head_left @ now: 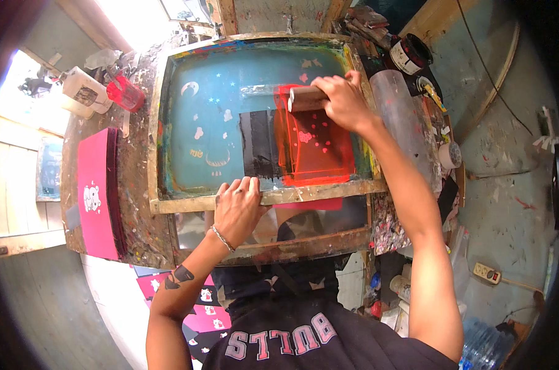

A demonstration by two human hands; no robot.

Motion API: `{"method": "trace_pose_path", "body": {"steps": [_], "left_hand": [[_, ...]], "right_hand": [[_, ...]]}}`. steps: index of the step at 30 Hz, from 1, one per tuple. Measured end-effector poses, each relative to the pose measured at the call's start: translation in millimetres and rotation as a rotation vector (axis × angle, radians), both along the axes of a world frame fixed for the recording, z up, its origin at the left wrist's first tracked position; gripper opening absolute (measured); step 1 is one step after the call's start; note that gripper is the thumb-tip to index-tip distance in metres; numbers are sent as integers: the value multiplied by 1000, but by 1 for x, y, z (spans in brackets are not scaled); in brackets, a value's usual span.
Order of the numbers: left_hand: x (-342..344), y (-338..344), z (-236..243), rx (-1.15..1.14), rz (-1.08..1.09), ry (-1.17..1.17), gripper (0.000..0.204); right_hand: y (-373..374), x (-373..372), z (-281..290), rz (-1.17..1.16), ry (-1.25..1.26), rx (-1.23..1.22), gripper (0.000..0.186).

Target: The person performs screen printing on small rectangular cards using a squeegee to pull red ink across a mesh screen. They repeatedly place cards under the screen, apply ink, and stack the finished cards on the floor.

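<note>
A wooden-framed printing screen [205, 129] with blue-green mesh lies before me, small moon, star and cloud shapes showing in it. My right hand [347, 102] grips a squeegee [307, 98] at the far side of a red ink patch [322, 160]. The squeegee's lower edge is hard to make out. Left of the red patch is a dark taped-looking strip [258, 145]. My left hand [239, 203] has its fingers curled over the screen's near wooden rail. Beneath that rail a bit of pink material [310, 204] peeks out, the rest hidden under the screen.
To the left lies a stack of pink printed pieces [97, 197], with a white jug [85, 91] and a red cup [125, 92] behind it. An ink can [409, 55], a clear plastic roll [395, 111] and a tape roll [450, 155] sit at right. Printed pieces [208, 317] lie low behind my left arm.
</note>
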State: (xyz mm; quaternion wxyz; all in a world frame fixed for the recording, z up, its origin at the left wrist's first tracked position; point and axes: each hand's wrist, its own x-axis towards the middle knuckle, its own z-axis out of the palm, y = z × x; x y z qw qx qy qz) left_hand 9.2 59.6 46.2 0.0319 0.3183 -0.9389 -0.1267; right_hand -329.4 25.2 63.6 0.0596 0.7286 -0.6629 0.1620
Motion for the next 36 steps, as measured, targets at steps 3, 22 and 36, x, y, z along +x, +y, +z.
{"method": "trace_pose_path", "body": {"steps": [3,22,36], "left_hand": [[-4,0,4,25,7,6,48],[-2,-3,37,-57,72,128,49],[-41,11,5,-120,-223,408,50]], "right_hand": [[-30,-14,7,-23,-51,-4,38],[172,86,15,-8,82,-123,38],[41,48,248,-208,-13,-382,68]]}}
